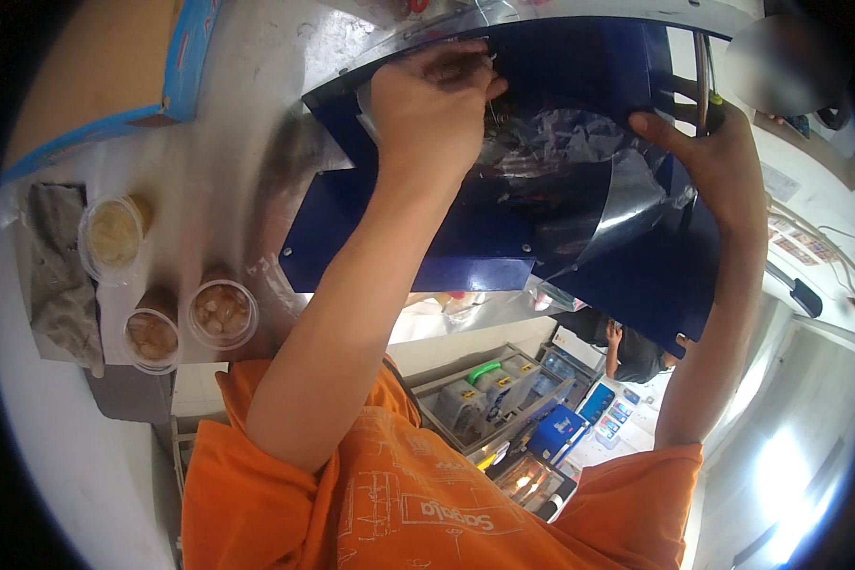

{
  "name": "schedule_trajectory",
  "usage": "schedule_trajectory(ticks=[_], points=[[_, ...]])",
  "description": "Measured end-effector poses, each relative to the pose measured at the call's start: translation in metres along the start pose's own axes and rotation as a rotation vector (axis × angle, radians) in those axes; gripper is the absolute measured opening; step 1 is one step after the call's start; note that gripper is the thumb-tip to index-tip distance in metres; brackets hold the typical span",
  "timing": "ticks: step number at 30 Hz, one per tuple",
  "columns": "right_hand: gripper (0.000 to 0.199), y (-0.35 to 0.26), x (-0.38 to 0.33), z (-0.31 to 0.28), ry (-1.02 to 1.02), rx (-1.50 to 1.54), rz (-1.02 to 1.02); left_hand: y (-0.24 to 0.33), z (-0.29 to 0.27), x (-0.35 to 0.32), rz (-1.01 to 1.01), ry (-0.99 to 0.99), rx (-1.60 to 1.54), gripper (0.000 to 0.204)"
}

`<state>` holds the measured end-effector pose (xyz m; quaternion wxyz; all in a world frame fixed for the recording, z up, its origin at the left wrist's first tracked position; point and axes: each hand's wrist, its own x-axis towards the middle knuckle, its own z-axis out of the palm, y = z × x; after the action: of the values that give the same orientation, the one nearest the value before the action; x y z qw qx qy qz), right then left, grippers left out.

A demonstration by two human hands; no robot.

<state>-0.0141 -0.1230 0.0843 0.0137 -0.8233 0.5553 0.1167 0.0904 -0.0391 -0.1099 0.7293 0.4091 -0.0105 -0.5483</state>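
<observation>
A blue metal housing fills the upper middle, with crumpled clear plastic film across its dark inside. My left hand reaches in near its upper left edge. Its fingers are pinched together near a thin wire-like line; what they hold is too small to make out. My right hand wraps the housing's right side beside an upright metal rod, thumb in front and fingers partly hidden behind. A blue lower panel with screws at its corners juts out below my left forearm.
The housing stands on a shiny metal counter. On the left are several clear cups of iced drink, a grey cloth and a blue-edged cardboard box. Below sit a crate of jugs and a person in dark clothes.
</observation>
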Motion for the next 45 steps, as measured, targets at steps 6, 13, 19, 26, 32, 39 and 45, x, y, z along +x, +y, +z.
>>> schedule_trajectory(ticks=[6, 13, 19, 26, 32, 39, 45], points=[[0.049, 0.000, 0.000, 0.000, -0.013, -0.019, 0.021, 0.065, -0.027, -0.057, -0.446, -0.184, -0.137, 0.028], [0.049, 0.000, 0.002, 0.001, 0.000, 0.065, 0.029, 0.092, -0.072, -0.091, -0.607, -0.322, -0.286, 0.026], [0.045, -0.008, -0.001, -0.003, -0.019, 0.050, 0.041, 0.090, -0.091, -0.092, -0.620, -0.199, -0.215, 0.024], [0.038, -0.010, -0.004, -0.008, -0.069, 0.164, 0.023, 0.085, -0.086, -0.081, -0.433, -0.227, 0.160, 0.032], [0.037, 0.001, 0.000, -0.006, -0.033, 0.117, -0.055, 0.039, -0.028, -0.033, -0.201, -0.112, -0.026, 0.037], [0.041, 0.005, 0.000, -0.003, -0.028, 0.098, -0.044, 0.004, 0.001, -0.003, -0.158, -0.033, -0.174, 0.032], [0.042, 0.006, 0.001, -0.001, -0.004, 0.051, -0.066, -0.007, 0.010, 0.003, -0.132, 0.013, -0.172, 0.025]])
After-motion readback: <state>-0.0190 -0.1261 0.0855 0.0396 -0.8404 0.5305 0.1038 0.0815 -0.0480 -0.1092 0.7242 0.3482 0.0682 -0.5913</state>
